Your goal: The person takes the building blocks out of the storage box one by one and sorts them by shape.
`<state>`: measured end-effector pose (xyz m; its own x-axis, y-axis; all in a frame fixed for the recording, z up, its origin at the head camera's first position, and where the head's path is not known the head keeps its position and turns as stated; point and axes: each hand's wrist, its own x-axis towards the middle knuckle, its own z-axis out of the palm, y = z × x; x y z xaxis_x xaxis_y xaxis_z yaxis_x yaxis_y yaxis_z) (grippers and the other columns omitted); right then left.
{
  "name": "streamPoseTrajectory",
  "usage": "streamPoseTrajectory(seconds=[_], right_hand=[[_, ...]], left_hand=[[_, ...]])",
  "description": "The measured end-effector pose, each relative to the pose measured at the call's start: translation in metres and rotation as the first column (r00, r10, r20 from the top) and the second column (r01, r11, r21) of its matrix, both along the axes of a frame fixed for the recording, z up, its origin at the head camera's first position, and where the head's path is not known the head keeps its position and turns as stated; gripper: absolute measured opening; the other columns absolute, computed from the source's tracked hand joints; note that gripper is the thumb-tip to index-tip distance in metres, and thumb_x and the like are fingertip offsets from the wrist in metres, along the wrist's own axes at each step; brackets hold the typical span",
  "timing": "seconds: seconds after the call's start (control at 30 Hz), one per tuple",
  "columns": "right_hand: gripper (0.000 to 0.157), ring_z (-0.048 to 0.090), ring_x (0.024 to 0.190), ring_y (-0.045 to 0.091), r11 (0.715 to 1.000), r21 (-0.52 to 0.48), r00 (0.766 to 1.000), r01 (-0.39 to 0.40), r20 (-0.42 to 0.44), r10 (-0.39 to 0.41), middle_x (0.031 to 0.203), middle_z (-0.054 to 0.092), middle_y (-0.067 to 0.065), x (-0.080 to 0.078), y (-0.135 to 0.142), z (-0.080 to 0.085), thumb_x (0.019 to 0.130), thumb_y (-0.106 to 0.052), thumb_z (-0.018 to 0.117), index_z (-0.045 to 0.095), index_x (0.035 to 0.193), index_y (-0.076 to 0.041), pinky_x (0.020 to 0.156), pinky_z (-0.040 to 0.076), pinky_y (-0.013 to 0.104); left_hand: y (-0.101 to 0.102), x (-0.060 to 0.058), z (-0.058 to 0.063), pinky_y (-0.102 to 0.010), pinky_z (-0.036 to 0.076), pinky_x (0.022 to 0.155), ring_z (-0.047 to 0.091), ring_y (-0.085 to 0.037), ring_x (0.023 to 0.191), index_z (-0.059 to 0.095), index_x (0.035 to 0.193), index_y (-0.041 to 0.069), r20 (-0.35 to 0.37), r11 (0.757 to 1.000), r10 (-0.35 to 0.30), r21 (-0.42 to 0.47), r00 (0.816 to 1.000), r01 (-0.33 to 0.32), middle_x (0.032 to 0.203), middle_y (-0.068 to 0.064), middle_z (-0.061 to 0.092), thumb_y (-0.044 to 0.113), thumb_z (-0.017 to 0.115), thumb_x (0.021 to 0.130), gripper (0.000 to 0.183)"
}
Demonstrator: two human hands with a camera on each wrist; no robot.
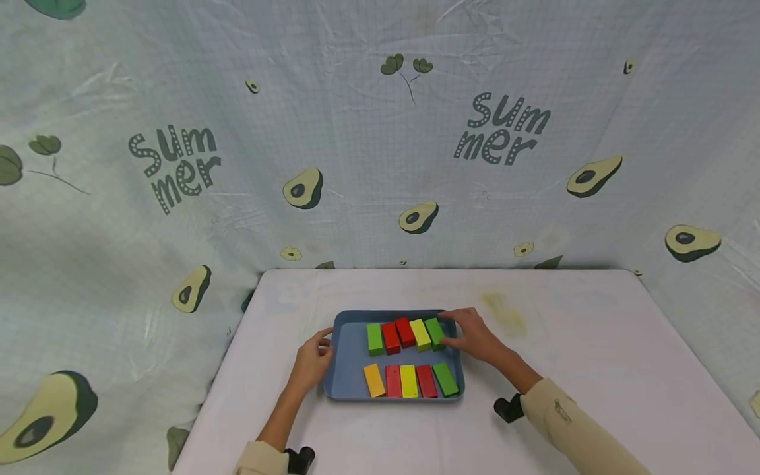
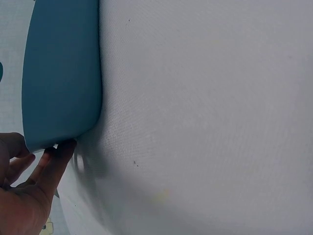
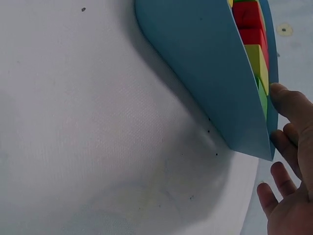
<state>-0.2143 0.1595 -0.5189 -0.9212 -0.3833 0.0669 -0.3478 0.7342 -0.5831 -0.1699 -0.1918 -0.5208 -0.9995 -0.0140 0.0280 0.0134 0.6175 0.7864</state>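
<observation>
A blue-grey tray point(image 1: 347, 379) on the table carries two rows of colored blocks. The far row has green, red, red, yellow and a green block point(image 1: 435, 333) at its right end; the near row runs from an orange block point(image 1: 374, 380) to a green one point(image 1: 445, 379). My left hand point(image 1: 313, 359) is at the tray's left side; in the left wrist view its extended fingertips point(image 2: 68, 145) meet the outer wall. My right hand point(image 1: 475, 335) reaches over the far right corner, thumb and forefinger spread beside the far row's green block. In the right wrist view its fingertips lie along the rim.
A white-covered table point(image 1: 570, 356) surrounds the tray, with a yellowish stain point(image 1: 503, 312) behind the right hand. Behind the table hangs a pale cloth point(image 1: 356, 145) printed with avocados and lettering. Black wrist devices point(image 1: 508, 409) sit at both cuffs.
</observation>
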Motion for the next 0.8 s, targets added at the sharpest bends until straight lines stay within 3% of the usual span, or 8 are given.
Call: streamPoseTrajectory(seconds=[0.4,0.53,0.8], right_hand=[[0.057,0.041,0.115,0.035,0.984,0.179,0.998,-0.021,-0.05,0.03,0.123,0.057,0.012,-0.0057,-0.0034,-0.0017,0.076,-0.031,0.079,0.06,0.124,-0.007,0.09,0.037,0.055],[0.059,0.041,0.114,0.034,0.974,0.225,0.996,-0.04,-0.071,0.057,0.125,0.053,0.013,-0.0071,-0.0053,-0.0011,0.074,-0.034,0.08,0.06,0.124,-0.009,0.089,0.037,0.053],[0.069,0.041,0.104,0.031,0.957,0.29,0.991,-0.032,-0.118,0.069,0.113,0.046,0.011,-0.0092,-0.0061,0.0055,0.069,-0.038,0.083,0.06,0.125,-0.007,0.083,0.038,0.046]], left_hand=[[0.0003,0.0017,-0.0016,-0.036,0.051,0.067,0.063,-0.025,0.083,0.054,0.127,-0.005,0.001,1.0,0.001,0.001,1.0,-0.001,0.097,-0.018,0.062,-0.006,0.056,0.085,0.042],[0.0003,0.0013,-0.0008,-0.036,0.051,0.066,0.063,-0.025,0.081,0.054,0.127,-0.005,-0.009,1.0,-0.003,-0.001,1.0,0.003,0.097,-0.018,0.063,-0.006,0.056,0.085,0.042],[0.0011,0.0011,0.0005,-0.034,0.05,0.066,0.063,-0.023,0.08,0.054,0.127,-0.005,-0.011,1.0,0.003,0.0,1.0,-0.003,0.097,-0.018,0.063,-0.006,0.056,0.085,0.042]])
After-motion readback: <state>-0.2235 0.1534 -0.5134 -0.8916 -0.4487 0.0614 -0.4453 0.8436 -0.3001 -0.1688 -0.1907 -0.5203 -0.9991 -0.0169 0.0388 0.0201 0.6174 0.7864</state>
